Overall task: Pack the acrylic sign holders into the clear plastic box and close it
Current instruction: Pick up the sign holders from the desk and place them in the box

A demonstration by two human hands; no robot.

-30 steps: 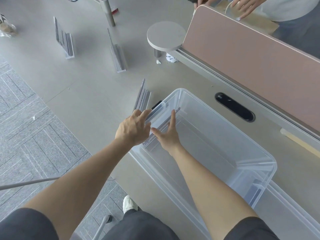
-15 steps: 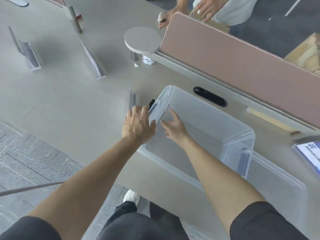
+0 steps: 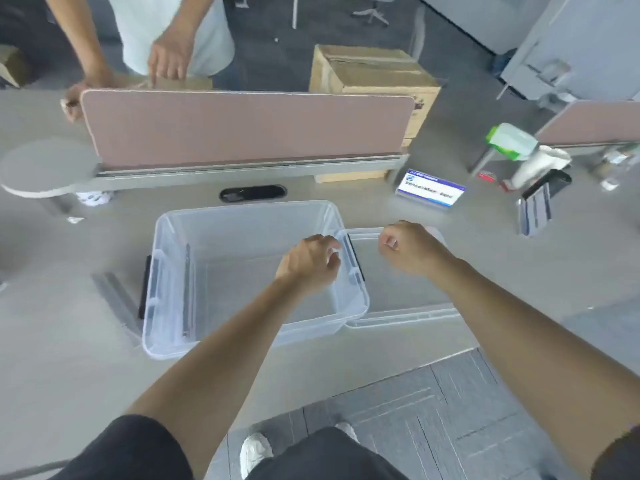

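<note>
One clear sign holder (image 3: 187,289) stood upright inside the plastic box (image 3: 242,216), against its left wall; another (image 3: 116,303) lay on the desk (image 3: 52,358) just outside that wall, and more (image 3: 533,211) stood well apart to the right. Being thin, hard acrylic, they looked light, stiff, slippery and easily scratched, so pinching the plain edges near the base seemed wisest. The left hand (image 3: 308,263) hovered over the box's right end, fingers loosely curled on nothing. The right hand (image 3: 407,249) was a closed, empty fist above the lid (image 3: 401,317) lying beside the box.
</note>
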